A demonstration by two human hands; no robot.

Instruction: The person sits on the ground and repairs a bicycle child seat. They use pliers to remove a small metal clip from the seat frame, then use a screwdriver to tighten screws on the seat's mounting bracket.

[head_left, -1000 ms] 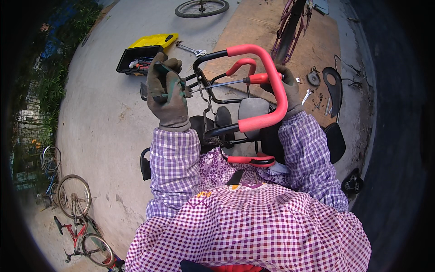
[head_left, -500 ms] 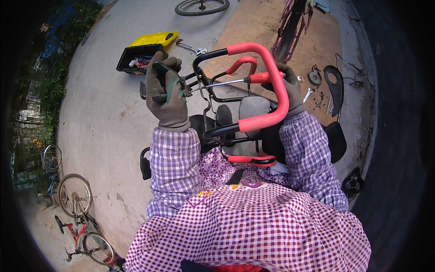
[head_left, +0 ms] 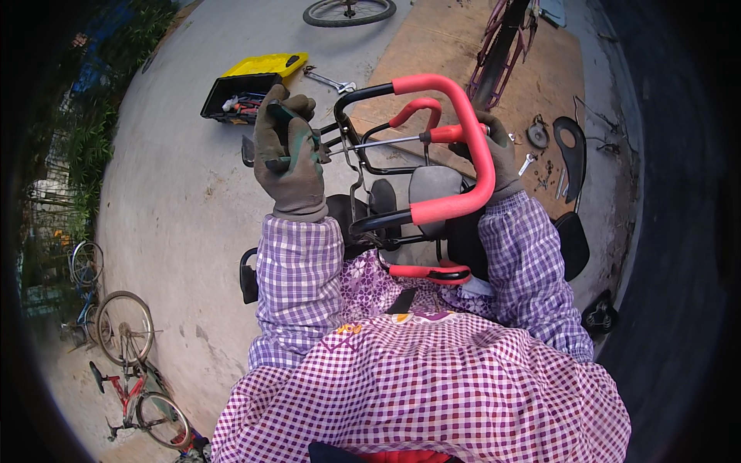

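In my lap rests a black tubular metal frame [head_left: 455, 207] with red foam-padded bars, like a bicycle child seat. My right hand [head_left: 503, 158], in a grey-brown work glove, is closed round the red handle of a screwdriver [head_left: 444, 134] behind the padded bar. Its steel shaft runs left across the frame toward my left hand [head_left: 292, 171]. That gloved hand is curled at the frame's left side, by the screwdriver's tip. Its fingers are bent together, and what they pinch is too small and hidden to name.
Beyond my left hand lies a black toolbox [head_left: 239, 86] with a yellow lid, a wrench [head_left: 328, 79] beside it. To the right, a brown board [head_left: 432, 46] carries a chain guard [head_left: 569, 158], a spanner [head_left: 527, 163] and small loose parts. Bicycles [head_left: 126, 328] stand at lower left.
The whole view has shifted slightly. Both hands stay in nearly the same place on the frame and the screwdriver, with no clear change of grip.
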